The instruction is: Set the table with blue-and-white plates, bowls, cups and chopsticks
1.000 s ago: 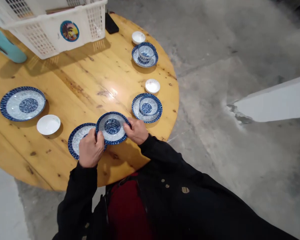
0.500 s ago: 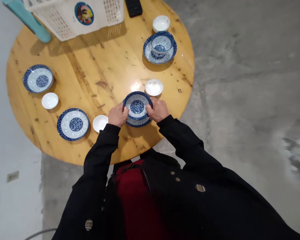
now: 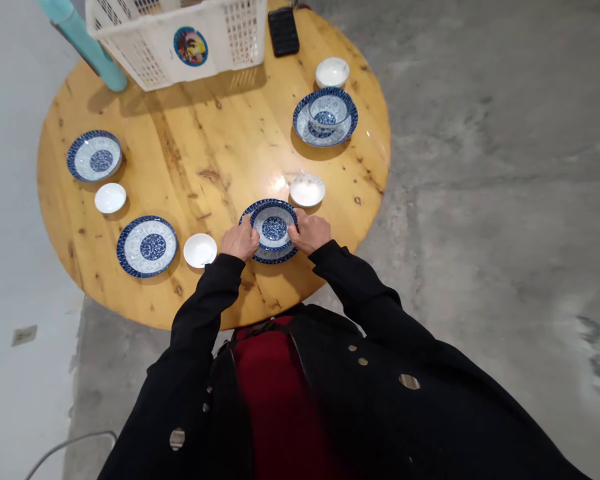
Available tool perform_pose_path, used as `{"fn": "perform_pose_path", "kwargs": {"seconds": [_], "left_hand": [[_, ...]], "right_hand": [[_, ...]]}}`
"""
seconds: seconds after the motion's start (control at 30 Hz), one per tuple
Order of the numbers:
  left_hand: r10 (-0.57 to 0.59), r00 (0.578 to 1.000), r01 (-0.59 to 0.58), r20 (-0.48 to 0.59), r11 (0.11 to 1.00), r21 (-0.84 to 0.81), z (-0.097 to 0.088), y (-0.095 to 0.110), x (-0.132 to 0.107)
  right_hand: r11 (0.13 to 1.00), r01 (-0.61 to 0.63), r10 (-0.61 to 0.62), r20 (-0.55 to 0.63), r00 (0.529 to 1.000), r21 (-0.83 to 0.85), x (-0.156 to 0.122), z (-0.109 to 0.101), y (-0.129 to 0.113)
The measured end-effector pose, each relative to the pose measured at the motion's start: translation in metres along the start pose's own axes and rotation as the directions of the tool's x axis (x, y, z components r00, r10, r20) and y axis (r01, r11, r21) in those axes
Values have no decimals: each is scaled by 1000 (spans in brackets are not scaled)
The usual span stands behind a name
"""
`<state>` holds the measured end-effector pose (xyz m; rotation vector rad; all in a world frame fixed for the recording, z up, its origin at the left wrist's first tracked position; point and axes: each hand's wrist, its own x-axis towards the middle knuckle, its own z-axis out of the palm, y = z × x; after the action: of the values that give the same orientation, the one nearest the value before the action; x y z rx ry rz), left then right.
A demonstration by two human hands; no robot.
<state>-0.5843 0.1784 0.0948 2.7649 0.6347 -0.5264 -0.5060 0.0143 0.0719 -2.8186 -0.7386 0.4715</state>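
Both my hands grip a blue-patterned bowl (image 3: 274, 227) by opposite sides of its rim. My left hand (image 3: 241, 239) is closed on the left side, thumb over the edge; my right hand (image 3: 311, 231) is closed on the right side. Under the bowl lies a blue-rimmed plate (image 3: 270, 257), mostly covered; whether the bowl touches it I cannot tell. A small white dish (image 3: 307, 191) sits just beyond my right hand. Left of my left hand is another small white dish (image 3: 200, 251), and farther left a blue-rimmed plate (image 3: 147, 247).
On the round wooden table (image 3: 195, 153) stand a white plastic basket (image 3: 220, 40), a teal bottle (image 3: 93, 50) and a black phone-like object (image 3: 283, 31). At the right are a bowl on a plate (image 3: 305, 127) and a white bowl (image 3: 333, 72); at the left, a patterned dish (image 3: 93, 160) and a white dish (image 3: 111, 198).
The bowl in my hands has come down lower over the plate, and more of the plate's far left rim shows. The whole view has shifted slightly, bringing in more of the basket.
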Motion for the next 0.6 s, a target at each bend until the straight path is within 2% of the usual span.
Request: {"fn": "perform_pose_path", "kwargs": {"seconds": [0.23, 0.37, 0.5, 0.6], "left_hand": [[-17, 999, 15, 37, 999, 51, -4, 2, 1], [-3, 999, 2, 45, 1000, 24, -5, -6, 4], [73, 997, -65, 38, 983, -174, 4, -20, 9], [64, 997, -40, 50, 923, -384, 18, -25, 15]], "right_hand": [[995, -4, 14, 105, 994, -99, 5, 0, -3], [997, -9, 18, 112, 994, -80, 7, -3, -3], [996, -29, 21, 97, 995, 85, 8, 1, 1], [958, -64, 39, 95, 995, 280, 9, 11, 1]]}}
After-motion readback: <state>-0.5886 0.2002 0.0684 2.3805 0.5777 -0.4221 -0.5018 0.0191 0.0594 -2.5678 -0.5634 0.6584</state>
